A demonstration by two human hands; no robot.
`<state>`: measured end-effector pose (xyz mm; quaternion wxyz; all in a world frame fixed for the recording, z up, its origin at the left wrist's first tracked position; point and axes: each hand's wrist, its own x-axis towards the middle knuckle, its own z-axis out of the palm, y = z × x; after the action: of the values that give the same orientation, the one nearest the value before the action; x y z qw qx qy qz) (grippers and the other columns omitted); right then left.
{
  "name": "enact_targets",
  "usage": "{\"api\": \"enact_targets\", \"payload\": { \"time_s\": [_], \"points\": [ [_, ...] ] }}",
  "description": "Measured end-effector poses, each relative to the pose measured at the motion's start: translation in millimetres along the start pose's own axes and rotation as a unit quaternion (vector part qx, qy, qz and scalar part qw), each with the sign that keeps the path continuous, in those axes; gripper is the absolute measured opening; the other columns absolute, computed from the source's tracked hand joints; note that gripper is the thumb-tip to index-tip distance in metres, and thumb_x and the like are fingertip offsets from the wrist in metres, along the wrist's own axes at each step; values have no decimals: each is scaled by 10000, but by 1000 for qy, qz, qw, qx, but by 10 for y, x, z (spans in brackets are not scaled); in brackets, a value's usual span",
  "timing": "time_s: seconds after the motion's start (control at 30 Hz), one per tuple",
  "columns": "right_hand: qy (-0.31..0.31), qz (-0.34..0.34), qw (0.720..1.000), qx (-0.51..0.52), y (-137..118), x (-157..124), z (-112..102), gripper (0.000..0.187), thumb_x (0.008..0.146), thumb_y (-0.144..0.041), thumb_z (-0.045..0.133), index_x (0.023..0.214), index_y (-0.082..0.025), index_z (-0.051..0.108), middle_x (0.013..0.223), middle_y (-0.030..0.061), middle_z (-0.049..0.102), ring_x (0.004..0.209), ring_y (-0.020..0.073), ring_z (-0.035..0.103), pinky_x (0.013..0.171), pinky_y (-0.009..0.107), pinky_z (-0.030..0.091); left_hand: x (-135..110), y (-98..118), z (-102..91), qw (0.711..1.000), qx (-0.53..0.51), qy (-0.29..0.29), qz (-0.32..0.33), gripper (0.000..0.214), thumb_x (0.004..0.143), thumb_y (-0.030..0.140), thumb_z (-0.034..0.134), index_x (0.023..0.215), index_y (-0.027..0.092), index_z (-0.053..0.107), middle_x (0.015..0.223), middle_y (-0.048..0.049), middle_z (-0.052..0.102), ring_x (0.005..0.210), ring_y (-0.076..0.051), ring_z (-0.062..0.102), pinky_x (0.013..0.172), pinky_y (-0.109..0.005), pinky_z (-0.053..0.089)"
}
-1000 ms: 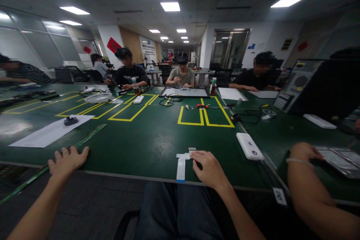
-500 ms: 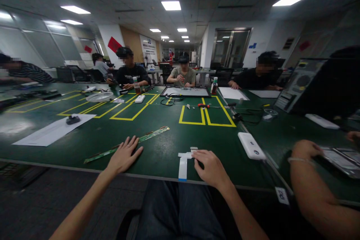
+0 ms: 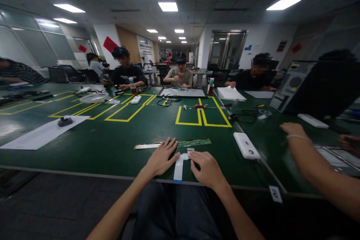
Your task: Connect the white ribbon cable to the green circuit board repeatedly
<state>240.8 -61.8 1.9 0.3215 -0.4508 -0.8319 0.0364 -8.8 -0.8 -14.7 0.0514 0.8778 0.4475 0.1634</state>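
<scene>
A long, narrow green circuit board (image 3: 194,143) lies on the green table in front of me. My left hand (image 3: 164,156) is flat across the middle of it, fingers outstretched and hiding part of the strip. The left thumb comes close to a white flat ribbon cable (image 3: 178,168) with a blue end. This cable lies bent near the table's front edge, just below the board. The fingers of my right hand (image 3: 205,165) are together and curled over the cable's upper right end, where a small pale piece sticks out.
White power bank (image 3: 246,145) at right, beside a person's forearm (image 3: 312,153). Paper sheet (image 3: 42,133) with a dark object on it at left. Yellow tape outlines (image 3: 188,123), a red-handled screwdriver (image 3: 200,106) and a black cable (image 3: 168,99) farther back. Computer case (image 3: 294,82) at far right.
My left hand has slid right with the circuit board, which now lies nearly level and close to the ribbon cable. My right hand stays on the cable. The view has shifted slightly.
</scene>
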Motion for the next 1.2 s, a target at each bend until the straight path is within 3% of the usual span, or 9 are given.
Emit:
{"api": "enact_targets", "payload": {
  "time_s": [0.33, 0.43, 0.63, 0.9, 1.2],
  "points": [
    [12, 1, 1000, 3, 52, -17, 35, 212, 970, -208, 634, 1122, -266, 771, 1166, 37, 779, 1136, 214, 701, 1026, 373, 507, -74, 37, -100, 998, 0, -7, 64, 634, 1059, 585, 390, 1631, 321, 323, 1705, -35, 262, 1606, -277, 156, 1300, -547, 173],
    [19, -3, 1000, 17, 57, -14, 39, 243, 974, -198, 630, 1171, -256, 759, 1183, 40, 771, 1158, 214, 681, 1057, 379, 510, -67, 71, -120, 998, 6, 11, 70, 609, 1053, 567, 423, 1601, 304, 401, 1702, -37, 272, 1609, -288, 134, 1306, -571, 140],
    [17, 3, 1000, 5, 62, -2, 56, 294, 964, -214, 637, 1237, -242, 743, 1225, 63, 757, 1191, 231, 670, 1072, 415, 524, -78, 114, -132, 994, -36, -15, 100, 601, 1070, 511, 395, 1608, 244, 395, 1651, -72, 385, 1557, -237, 324, 1287, -475, 284],
    [-6, -7, 1000, 10, 61, 0, 49, 282, 981, -196, 609, 1215, -265, 752, 1235, 34, 757, 1210, 221, 668, 1073, 398, 508, -93, 133, -206, 992, -48, -32, 113, 713, 1021, 581, 476, 1626, 227, 351, 1685, -69, 314, 1580, -256, 264, 1299, -476, 259],
    [-25, -4, 1000, -7, 32, 21, 21, 304, 984, -188, 584, 1247, -244, 728, 1268, 44, 740, 1229, 223, 646, 1084, 401, 485, -85, 126, -206, 991, -60, -29, 115, 750, 995, 568, 533, 1639, 247, 322, 1670, -65, 359, 1553, -273, 337, 1293, -480, 265]
  ]
}}
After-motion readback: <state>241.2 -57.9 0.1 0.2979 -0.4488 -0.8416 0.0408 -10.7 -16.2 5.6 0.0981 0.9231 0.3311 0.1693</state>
